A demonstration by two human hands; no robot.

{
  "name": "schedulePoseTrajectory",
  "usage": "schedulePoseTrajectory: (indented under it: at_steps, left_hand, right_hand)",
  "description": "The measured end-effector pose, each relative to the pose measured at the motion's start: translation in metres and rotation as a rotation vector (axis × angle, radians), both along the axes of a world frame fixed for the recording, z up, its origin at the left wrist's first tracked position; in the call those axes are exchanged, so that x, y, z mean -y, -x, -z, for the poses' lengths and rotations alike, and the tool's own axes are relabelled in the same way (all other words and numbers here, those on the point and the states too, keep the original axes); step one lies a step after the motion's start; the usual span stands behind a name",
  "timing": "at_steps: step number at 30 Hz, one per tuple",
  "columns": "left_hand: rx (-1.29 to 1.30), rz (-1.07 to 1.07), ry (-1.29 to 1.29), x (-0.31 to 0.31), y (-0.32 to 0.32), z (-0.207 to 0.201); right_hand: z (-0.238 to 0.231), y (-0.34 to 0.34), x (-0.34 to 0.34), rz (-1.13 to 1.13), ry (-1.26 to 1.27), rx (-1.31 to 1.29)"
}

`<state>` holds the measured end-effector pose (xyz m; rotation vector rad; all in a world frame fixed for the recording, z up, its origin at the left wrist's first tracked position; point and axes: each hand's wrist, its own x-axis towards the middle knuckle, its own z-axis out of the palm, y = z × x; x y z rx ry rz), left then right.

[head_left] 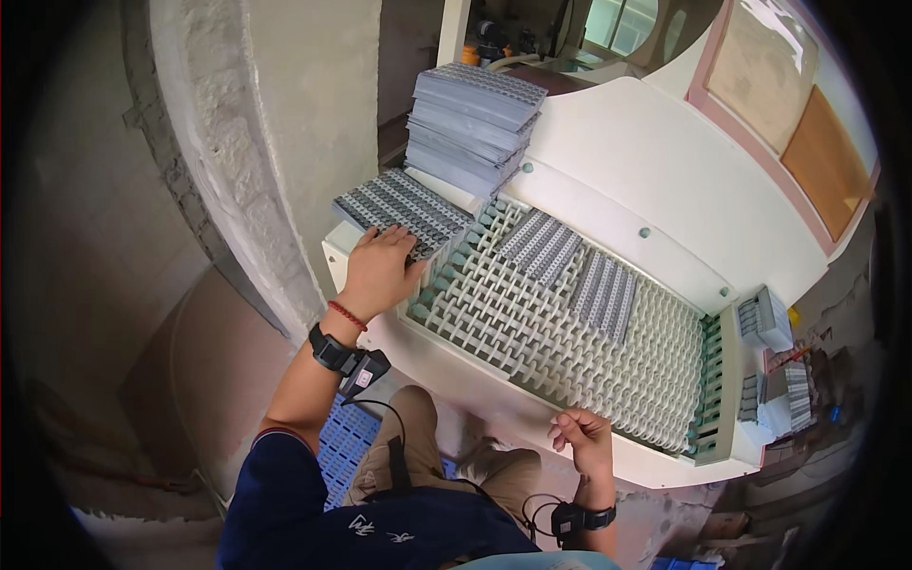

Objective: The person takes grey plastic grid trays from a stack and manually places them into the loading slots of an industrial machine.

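Observation:
My left hand [377,271] lies with fingers stretched over the near edge of a short stack of grey sheets printed with rows of small dark shapes [407,211], at the left end of a white conveyor machine. My right hand [584,437] hangs over the machine's front edge, its fingers curled in, and I see nothing in it. Between the hands runs a white plastic link conveyor belt [518,318]. Two grey patterned sheets lie on it toward the far side: one left [540,245], one right [603,294].
Behind the short stack rises a tall pile of grey sheets [472,128]. A white machine cover [608,142] stands beyond the belt. Small stacks of sheets [765,318] sit past its right end. A rough wall [313,123] borders the left, and a blue slatted plastic pallet [350,442] lies below.

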<state>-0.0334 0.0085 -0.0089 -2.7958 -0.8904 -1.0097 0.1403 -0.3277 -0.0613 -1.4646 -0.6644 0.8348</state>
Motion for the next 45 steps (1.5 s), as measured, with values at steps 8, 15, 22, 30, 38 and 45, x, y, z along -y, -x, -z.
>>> schedulePoseTrajectory:
  at_steps: [8, 15, 22, 30, 38, 45]
  left_hand:
    - [0.229, 0.16, 0.372, -0.002, 0.055, -0.002]
    - [0.95, 0.196, 1.088, 0.0, 0.064, 0.032]
    - [1.04, 0.301, 1.52, 0.002, 0.047, 0.011]
    - [1.068, 0.409, 1.367, 0.024, 0.044, 0.019]
    - [0.84, 0.587, 1.617, 0.108, 0.025, 0.033]
    - [0.546, 0.555, 1.706, 0.136, -0.014, 0.074]
  right_hand:
    - [0.002, 0.001, 0.001, -0.013, 0.01, -0.038]
    - [0.002, 0.008, -0.016, -0.06, 0.025, -0.059]
    - [0.001, 0.011, -0.019, -0.135, 0.008, -0.038]
    - [-0.001, 0.006, -0.006, -0.099, 0.028, -0.018]
    - [-0.014, 0.001, -0.021, -0.005, -0.106, -0.072]
    - [0.019, -0.006, -0.005, 0.177, 0.141, 0.35]
